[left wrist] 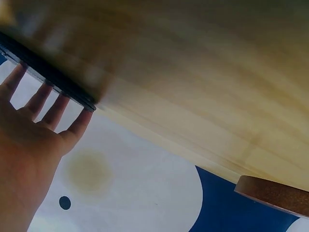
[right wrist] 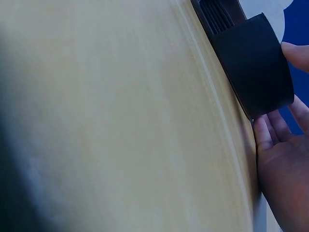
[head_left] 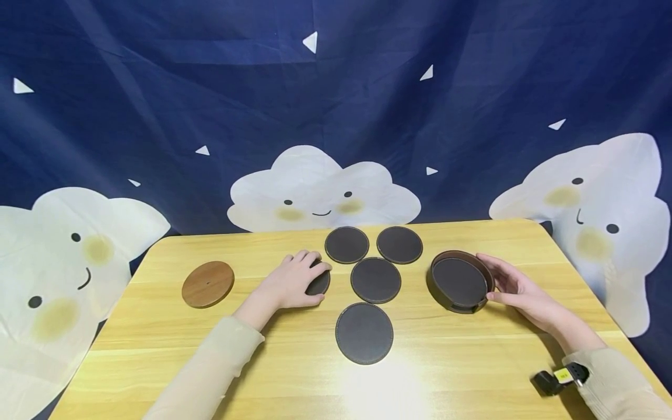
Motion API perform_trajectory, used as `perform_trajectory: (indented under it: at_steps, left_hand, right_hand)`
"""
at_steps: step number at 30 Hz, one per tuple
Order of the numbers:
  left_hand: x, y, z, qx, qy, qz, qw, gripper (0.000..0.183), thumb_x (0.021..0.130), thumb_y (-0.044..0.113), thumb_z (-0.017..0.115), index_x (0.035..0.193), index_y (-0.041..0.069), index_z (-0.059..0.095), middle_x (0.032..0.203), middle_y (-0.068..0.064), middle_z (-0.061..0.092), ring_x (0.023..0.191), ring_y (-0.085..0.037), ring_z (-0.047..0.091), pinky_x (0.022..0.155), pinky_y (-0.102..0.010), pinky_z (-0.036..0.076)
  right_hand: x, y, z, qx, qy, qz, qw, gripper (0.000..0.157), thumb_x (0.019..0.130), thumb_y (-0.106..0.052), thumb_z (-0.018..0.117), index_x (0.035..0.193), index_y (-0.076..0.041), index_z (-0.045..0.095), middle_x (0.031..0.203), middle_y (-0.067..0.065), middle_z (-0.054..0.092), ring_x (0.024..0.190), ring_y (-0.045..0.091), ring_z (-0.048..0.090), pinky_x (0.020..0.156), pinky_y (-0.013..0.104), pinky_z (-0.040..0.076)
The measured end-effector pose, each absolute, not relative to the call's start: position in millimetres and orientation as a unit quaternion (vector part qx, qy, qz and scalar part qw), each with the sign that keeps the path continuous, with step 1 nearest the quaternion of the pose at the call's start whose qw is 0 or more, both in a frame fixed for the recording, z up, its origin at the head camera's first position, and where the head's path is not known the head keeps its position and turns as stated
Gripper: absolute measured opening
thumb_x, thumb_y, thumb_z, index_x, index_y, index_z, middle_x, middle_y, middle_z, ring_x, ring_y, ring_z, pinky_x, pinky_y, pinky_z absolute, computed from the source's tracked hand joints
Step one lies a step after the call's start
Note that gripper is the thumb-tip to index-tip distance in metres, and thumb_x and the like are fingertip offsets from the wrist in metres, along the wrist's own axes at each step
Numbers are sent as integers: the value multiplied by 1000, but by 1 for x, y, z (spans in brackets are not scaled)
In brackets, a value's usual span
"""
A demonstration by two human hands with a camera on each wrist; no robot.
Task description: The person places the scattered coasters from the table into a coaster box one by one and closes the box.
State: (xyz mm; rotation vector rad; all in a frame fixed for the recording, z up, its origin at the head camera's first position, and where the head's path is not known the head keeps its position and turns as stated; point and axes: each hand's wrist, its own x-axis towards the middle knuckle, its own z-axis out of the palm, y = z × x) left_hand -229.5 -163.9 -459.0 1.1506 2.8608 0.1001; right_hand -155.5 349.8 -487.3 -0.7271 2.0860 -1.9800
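Note:
My left hand (head_left: pixel 296 279) holds a dark round coaster (head_left: pixel 319 284) by its rim at the tabletop, thumb at the near edge and fingers over the far side. In the left wrist view, fingertips (left wrist: pixel 61 100) meet the coaster (left wrist: pixel 50 72) along its edge. Much of it is hidden beneath the palm. On the right, my right hand (head_left: pixel 525 294) grips the side of a round dark coaster holder (head_left: pixel 461 281), thumb in front and fingers behind. The right wrist view shows several stacked coasters (right wrist: pixel 216 17) through the holder's side gap.
Several more dark coasters lie flat between the hands: two at the back (head_left: pixel 346 245), one in the middle (head_left: pixel 375 280) and one nearer (head_left: pixel 364 333). A brown wooden disc (head_left: pixel 207 284) lies left of my left hand. A blue cloth with clouds (head_left: pixel 325 192) hangs behind the table.

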Motion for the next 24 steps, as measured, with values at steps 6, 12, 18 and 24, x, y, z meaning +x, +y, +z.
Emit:
perform_trajectory:
  at_steps: [6, 12, 18, 24]
  left_hand:
    - [-230, -162, -457, 376, 926, 27, 23, 60, 88, 50, 73, 141, 23, 62, 139, -9, 57, 129, -33, 54, 98, -55, 46]
    - [-230, -158, -456, 376, 926, 10, 25, 61, 88, 51, 72, 141, 23, 61, 140, -9, 56, 130, -33, 52, 100, -56, 44]
    - [-231, -151, -455, 386, 922, 11, 19, 62, 88, 51, 70, 142, 23, 61, 145, -10, 55, 135, -33, 51, 102, -55, 43]
    - [-232, -140, -453, 401, 916, 19, 8, 61, 87, 49, 69, 142, 22, 62, 145, -11, 56, 135, -33, 51, 103, -55, 42]
  right_hand:
    - [-155, 350, -487, -243, 706, -660, 86, 78, 93, 24, 50, 165, 5, 26, 160, -15, 49, 142, -7, 48, 111, 7, 35]
    - [-154, 350, -487, -240, 709, -657, 86, 78, 93, 24, 51, 165, 5, 26, 159, -17, 49, 143, -9, 46, 112, 6, 33]
    - [-155, 349, -486, -237, 711, -657, 86, 78, 93, 23, 51, 165, 4, 27, 159, -18, 49, 143, -9, 46, 112, 5, 33]
    - [-156, 349, -486, -241, 704, -663, 88, 78, 93, 24, 51, 164, 5, 26, 159, -16, 49, 142, -7, 48, 111, 7, 35]
